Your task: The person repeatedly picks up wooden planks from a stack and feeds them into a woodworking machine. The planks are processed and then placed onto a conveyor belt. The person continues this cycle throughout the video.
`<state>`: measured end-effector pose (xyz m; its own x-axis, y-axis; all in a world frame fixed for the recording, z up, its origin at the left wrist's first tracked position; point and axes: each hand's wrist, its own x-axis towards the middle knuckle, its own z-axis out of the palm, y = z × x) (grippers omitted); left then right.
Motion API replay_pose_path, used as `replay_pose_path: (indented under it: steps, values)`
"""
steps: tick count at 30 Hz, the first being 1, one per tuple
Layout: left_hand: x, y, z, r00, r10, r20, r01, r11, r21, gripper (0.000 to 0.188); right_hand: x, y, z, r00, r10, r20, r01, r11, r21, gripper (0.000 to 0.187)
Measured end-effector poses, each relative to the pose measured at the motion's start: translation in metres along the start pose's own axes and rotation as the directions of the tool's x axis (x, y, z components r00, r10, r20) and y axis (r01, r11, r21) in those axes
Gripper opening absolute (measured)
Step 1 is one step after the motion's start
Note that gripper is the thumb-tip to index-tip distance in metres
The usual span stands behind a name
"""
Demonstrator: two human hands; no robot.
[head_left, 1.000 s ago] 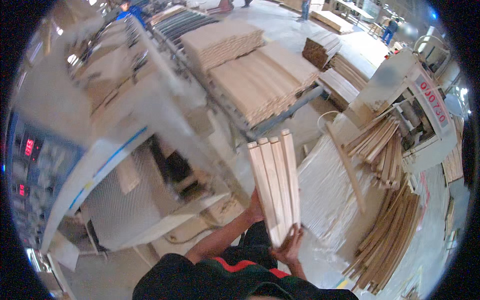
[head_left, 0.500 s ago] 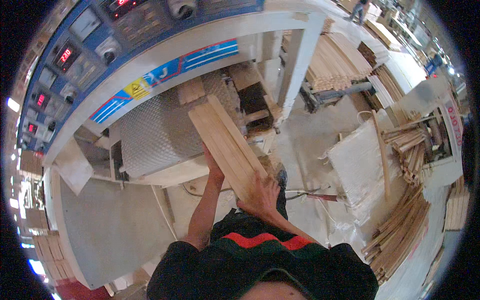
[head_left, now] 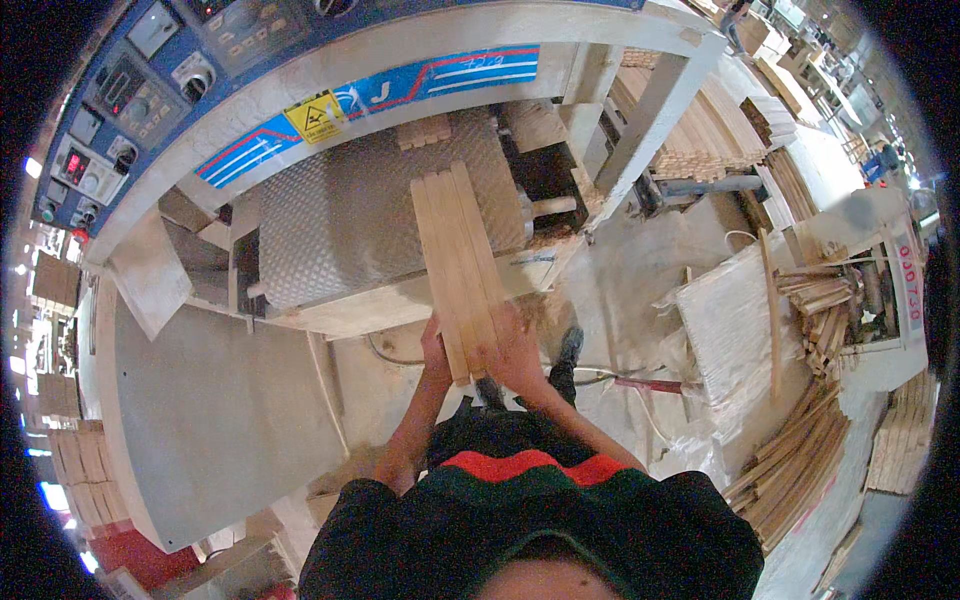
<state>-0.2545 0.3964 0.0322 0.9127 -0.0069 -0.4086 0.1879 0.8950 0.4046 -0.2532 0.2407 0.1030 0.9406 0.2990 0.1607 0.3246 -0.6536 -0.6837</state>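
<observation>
A few light wooden strips [head_left: 456,260] lie side by side between my hands, pointing away from me. Their far ends reach over the textured metal-looking feed bed [head_left: 350,225] of a machine; whether they rest on it I cannot tell. My left hand [head_left: 435,350] grips the bundle's near left side. On its right side my right hand [head_left: 513,350] is closed round the edge, slightly blurred. Further in on the bed, short ends of other wooden pieces [head_left: 424,132] show beneath the machine's front beam.
Above the bed runs a blue control panel [head_left: 150,100] with knobs and displays. A pale frame post [head_left: 655,130] stands at the right of the opening. Stacked boards [head_left: 690,130] lie beyond it. Loose strips [head_left: 790,470] are heaped at right. A grey panel [head_left: 220,410] fills the left.
The strips have swung from slanting left to nearly straight ahead, and lie more evenly side by side. Pieces on the bed have moved deeper under the beam. My view has shifted slightly.
</observation>
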Motion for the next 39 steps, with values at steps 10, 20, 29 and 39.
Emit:
replay_pose_path:
  steps: [10, 20, 29, 39]
  values:
    - [0.03, 0.019, 0.013, 0.979, 0.046, -0.2, 0.053, 0.886, 0.46, 0.048, 0.015, 0.052, 0.042, 0.908, 0.272, 0.317, -0.407, 0.406, 0.818, 0.049]
    - [0.043, 0.045, 0.026, 0.96, 0.189, -0.206, -0.02, 0.782, 0.623, 0.044, 0.037, 0.047, 0.046, 0.877, 0.276, 0.393, -0.477, 0.397, 0.784, 0.049]
    - [0.071, 0.054, 0.016, 0.974, 0.158, -0.163, -0.029, 0.798, 0.602, 0.046, 0.064, 0.053, 0.047, 0.913, 0.161, 0.374, -0.402, 0.496, 0.77, 0.046]
    - [0.062, 0.057, 0.018, 0.993, 0.115, -0.002, -0.095, 0.834, 0.544, 0.051, 0.069, 0.054, 0.046, 0.885, 0.251, 0.391, -0.459, 0.338, 0.822, 0.041]
